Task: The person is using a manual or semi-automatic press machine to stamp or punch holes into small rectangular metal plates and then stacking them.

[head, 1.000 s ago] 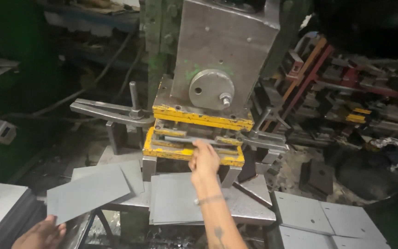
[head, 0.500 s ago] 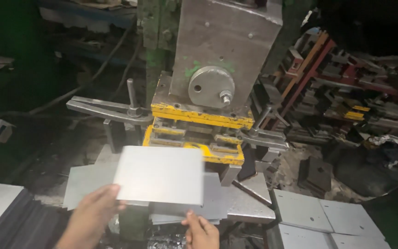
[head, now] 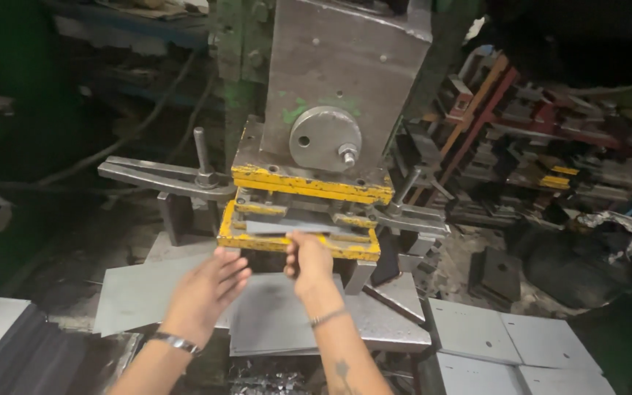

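While right hand (head: 309, 262) feeds flat steel sheet (head: 287, 227) into yellow die (head: 298, 245)

Metal racks (head: 550, 153) behind; cut sheets (head: 506, 344) lying right.

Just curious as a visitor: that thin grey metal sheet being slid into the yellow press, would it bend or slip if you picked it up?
The grey sheet lies flat and straight in the yellow die while the right hand grips only its edge, so it is probably stiff. It looks thin, so likely light for its area. Its smooth, bare surface could be slippery, and the edges possibly sharp.
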